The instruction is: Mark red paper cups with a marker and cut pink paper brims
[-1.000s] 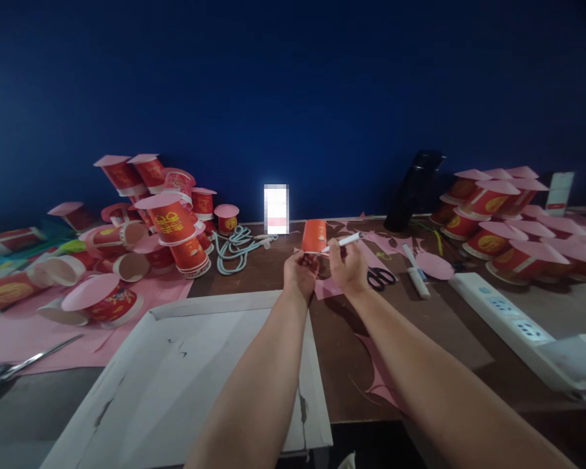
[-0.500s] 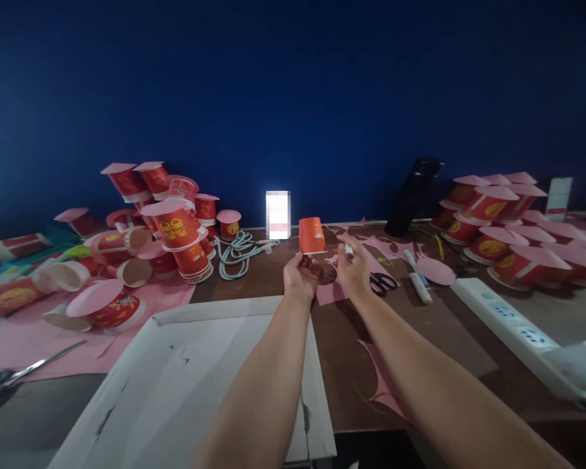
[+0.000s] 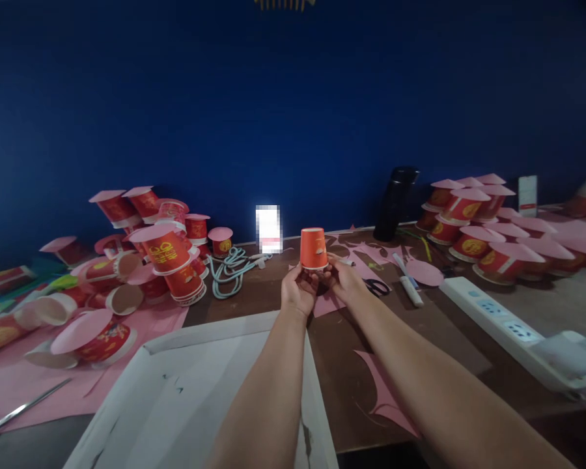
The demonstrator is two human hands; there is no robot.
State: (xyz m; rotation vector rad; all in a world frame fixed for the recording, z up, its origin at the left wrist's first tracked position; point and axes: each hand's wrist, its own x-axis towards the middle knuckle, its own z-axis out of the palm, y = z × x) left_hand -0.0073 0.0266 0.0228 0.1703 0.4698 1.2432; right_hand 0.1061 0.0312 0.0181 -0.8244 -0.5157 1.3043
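An orange-red paper cup (image 3: 313, 248) is held upside down above the brown table (image 3: 449, 339), at the middle of the view. My left hand (image 3: 297, 290) grips its rim from below on the left. My right hand (image 3: 342, 279) touches the rim on the right side and also keeps a white pen (image 3: 342, 261) between its fingers, the tip pointing right. Under both hands lies a pink paper scrap (image 3: 325, 303).
Piles of red cups with pink paper lids stand at left (image 3: 163, 247) and right (image 3: 473, 225). Black scissors (image 3: 375, 286), a white glue stick (image 3: 407, 281), a pink disc (image 3: 423, 272), a white power strip (image 3: 493, 309), a coiled cable (image 3: 229, 264), a black bottle (image 3: 393, 203) and a white tray (image 3: 215, 391) surround the hands.
My right hand, which held the pen up beside the cup, has come down and joined my left hand at the cup's rim. The cup now stands straight, bottom up.
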